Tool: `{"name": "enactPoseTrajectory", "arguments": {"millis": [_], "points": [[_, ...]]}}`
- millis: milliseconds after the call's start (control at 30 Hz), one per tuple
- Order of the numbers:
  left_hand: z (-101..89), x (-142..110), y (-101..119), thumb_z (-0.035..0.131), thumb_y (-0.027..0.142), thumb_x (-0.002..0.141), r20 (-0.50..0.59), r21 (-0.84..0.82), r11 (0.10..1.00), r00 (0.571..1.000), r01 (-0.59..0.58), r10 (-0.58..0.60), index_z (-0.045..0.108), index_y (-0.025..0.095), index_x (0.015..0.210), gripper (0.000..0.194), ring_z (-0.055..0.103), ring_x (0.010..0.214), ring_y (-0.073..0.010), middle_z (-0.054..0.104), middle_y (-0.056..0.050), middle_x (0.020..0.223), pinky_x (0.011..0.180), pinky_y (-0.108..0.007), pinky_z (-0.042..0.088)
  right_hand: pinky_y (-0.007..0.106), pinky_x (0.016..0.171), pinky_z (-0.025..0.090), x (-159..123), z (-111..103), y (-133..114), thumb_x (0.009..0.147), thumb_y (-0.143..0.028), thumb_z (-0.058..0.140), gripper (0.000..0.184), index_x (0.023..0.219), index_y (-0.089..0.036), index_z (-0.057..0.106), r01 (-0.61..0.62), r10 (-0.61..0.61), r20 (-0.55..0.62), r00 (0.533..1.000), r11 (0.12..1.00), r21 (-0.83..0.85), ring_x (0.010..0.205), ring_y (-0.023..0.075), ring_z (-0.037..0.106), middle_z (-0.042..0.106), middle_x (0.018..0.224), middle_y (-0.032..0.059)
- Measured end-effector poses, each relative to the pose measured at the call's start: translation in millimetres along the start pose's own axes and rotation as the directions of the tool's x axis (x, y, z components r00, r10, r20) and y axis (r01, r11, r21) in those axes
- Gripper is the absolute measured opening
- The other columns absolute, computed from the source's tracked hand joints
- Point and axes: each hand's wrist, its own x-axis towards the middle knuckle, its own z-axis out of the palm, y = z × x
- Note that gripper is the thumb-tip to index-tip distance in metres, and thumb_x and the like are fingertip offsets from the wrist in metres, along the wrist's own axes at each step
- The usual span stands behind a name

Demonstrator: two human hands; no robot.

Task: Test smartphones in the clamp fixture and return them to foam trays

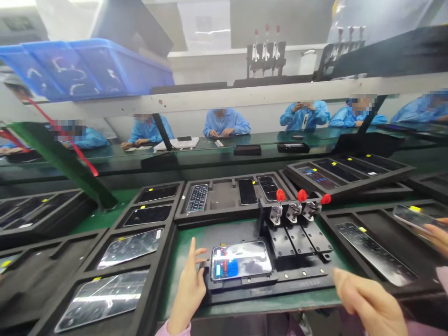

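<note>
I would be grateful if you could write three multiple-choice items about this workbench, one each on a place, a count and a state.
1. Where does the phone with the coloured screen lie?
A. In the blue crate
B. On the black fixture
C. In a foam tray

2. How many red-knobbed toggle clamps stand by the fixture?
A. Two
B. Three
C. Five

3. How does the left hand stand?
A. Clenched around the phone
B. Gripping a clamp
C. Open, fingers spread beside the fixture

1: B, the phone sits on the fixture's top.
2: B, three red knobs show in a row.
3: C, the fingers stand apart at the fixture's edge.
</note>
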Motion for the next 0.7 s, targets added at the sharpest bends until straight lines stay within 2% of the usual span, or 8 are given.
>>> {"name": "enactPoseTrajectory", "arguments": {"millis": [100, 200, 300, 367, 467, 533, 633, 700], "points": [[-19.4, -5, -16, 0.034, 0.012, 0.082, -0.106, 0.053, 0.997, 0.993, 0.058, -0.052, 0.004, 0.027, 0.143, 0.069, 0.060, 0.093, -0.0168, 0.052, -0.008, 0.117, 0.091, -0.040, 0.043, 0.025, 0.060, 0.040, 10, 40, -7, 0.087, -0.023, 0.042, 0.026, 0.062, -0.018, 0.043, 0.095, -0.082, 0.296, 0.952, 0.995, -0.029, 0.059, 0.0098, 0.047, 0.047, 0.058, -0.0007], [-27.7, -9, -24, 0.031, 0.013, 0.084, -0.195, 0.044, 0.995, 0.977, 0.094, -0.083, 0.008, 0.026, 0.142, 0.064, 0.058, 0.100, -0.0178, 0.050, -0.009, 0.122, 0.093, -0.041, 0.042, 0.027, 0.071, 0.046, 34, 97, -9, 0.087, -0.025, 0.043, 0.013, 0.086, -0.019, 0.055, 0.220, -0.160, 0.433, 0.887, 0.971, -0.092, 0.080, 0.0135, 0.055, 0.059, 0.082, 0.0045], [-28.3, -13, -27, 0.029, 0.016, 0.087, -0.213, -0.027, 0.995, 0.972, 0.097, -0.101, 0.012, 0.026, 0.142, 0.058, 0.058, 0.102, -0.0171, 0.050, -0.010, 0.124, 0.093, -0.039, 0.043, 0.041, 0.095, 0.041, 59, 147, 1, 0.086, -0.038, 0.046, 0.040, 0.122, -0.021, 0.047, 0.350, -0.171, 0.480, 0.860, 0.884, -0.310, 0.117, 0.0233, 0.043, 0.049, 0.124, 0.0107], [-26.1, -15, -28, 0.030, 0.018, 0.088, -0.209, -0.081, 0.992, 0.972, 0.096, -0.111, 0.015, 0.026, 0.141, 0.056, 0.058, 0.103, -0.0166, 0.050, -0.010, 0.125, 0.093, -0.038, 0.044, 0.054, 0.100, 0.032, 70, 165, 10, 0.086, -0.047, 0.042, 0.048, 0.127, -0.024, 0.043, 0.368, -0.105, 0.523, 0.846, 0.825, -0.429, 0.128, 0.0289, 0.032, 0.038, 0.136, 0.0104], [-21.7, -16, -29, 0.032, 0.022, 0.089, -0.178, -0.157, 0.981, 0.974, 0.113, -0.141, 0.016, 0.027, 0.140, 0.054, 0.060, 0.101, -0.0162, 0.051, -0.009, 0.126, 0.091, -0.036, 0.045, 0.062, 0.102, 0.022, 74, 168, 20, 0.086, -0.052, 0.038, 0.043, 0.119, -0.026, 0.051, 0.338, -0.016, 0.570, 0.821, 0.819, -0.464, 0.131, 0.0302, 0.027, 0.038, 0.137, 0.0071], [-19.0, -16, -32, 0.033, 0.024, 0.090, -0.160, -0.180, 0.976, 0.976, 0.121, -0.150, 0.016, 0.027, 0.140, 0.053, 0.059, 0.102, -0.0165, 0.052, -0.009, 0.125, 0.092, -0.036, 0.044, 0.059, 0.105, 0.020, 70, 161, 24, 0.087, -0.048, 0.037, 0.034, 0.106, -0.028, 0.057, 0.293, 0.000, 0.586, 0.810, 0.866, -0.405, 0.130, 0.0266, 0.029, 0.041, 0.134, 0.0037], [-16.1, -17, -38, 0.034, 0.025, 0.089, -0.150, -0.196, 0.974, 0.978, 0.116, -0.147, 0.014, 0.026, 0.141, 0.055, 0.057, 0.108, -0.0175, 0.056, -0.009, 0.120, 0.096, -0.038, 0.040, 0.045, 0.105, 0.030, 62, 150, 32, 0.090, -0.041, 0.035, 0.029, 0.092, -0.026, 0.059, 0.147, 0.015, 0.505, 0.863, 0.949, -0.280, 0.126, 0.0202, 0.036, 0.044, 0.129, 0.0025], [-15.2, -17, -41, 0.036, 0.026, 0.089, -0.135, -0.207, 0.971, 0.979, 0.122, -0.152, 0.013, 0.025, 0.141, 0.057, 0.056, 0.108, -0.0177, 0.058, -0.009, 0.118, 0.097, -0.039, 0.038, 0.038, 0.103, 0.035, 59, 147, 39, 0.090, -0.038, 0.035, 0.027, 0.093, -0.025, 0.057, 0.054, 0.041, 0.408, 0.912, 0.975, -0.218, 0.122, 0.0181, 0.039, 0.044, 0.127, 0.0042]]}}
